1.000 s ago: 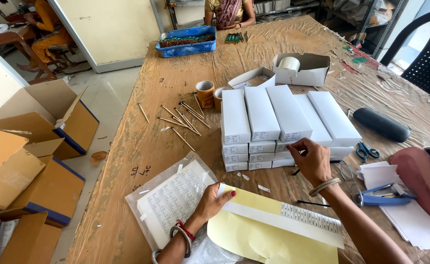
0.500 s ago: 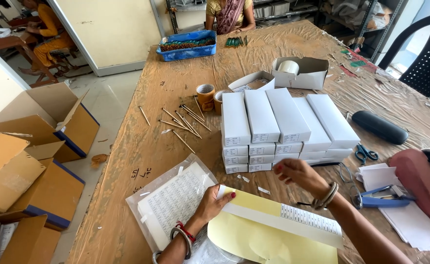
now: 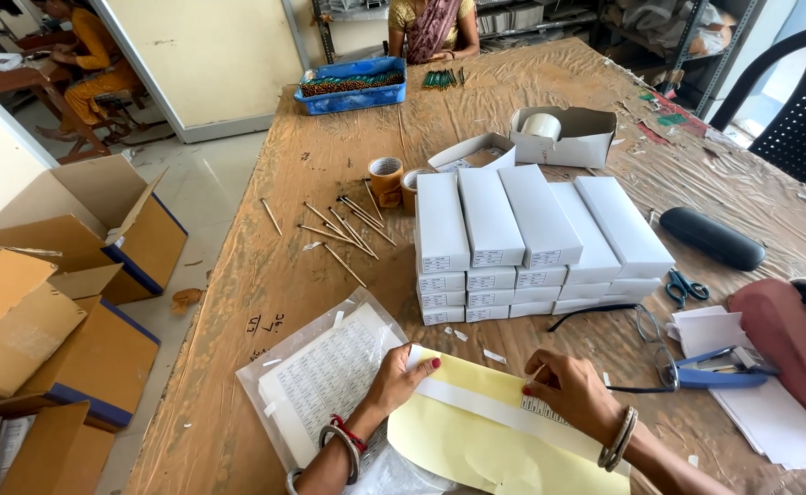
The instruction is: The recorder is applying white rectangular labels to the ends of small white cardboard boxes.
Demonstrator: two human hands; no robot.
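White boxes (image 3: 531, 229) — yellow backing sheet (image 3: 476, 440), blue scissors (image 3: 687, 289)

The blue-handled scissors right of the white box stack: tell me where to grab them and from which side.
Take the blue scissors by the handle loops, coming from above on the near right. They lie flat and shut on the table, with bare table around the loops, while the stack of white boxes crowds the left. Both hands, left hand and right hand, press the label strip.
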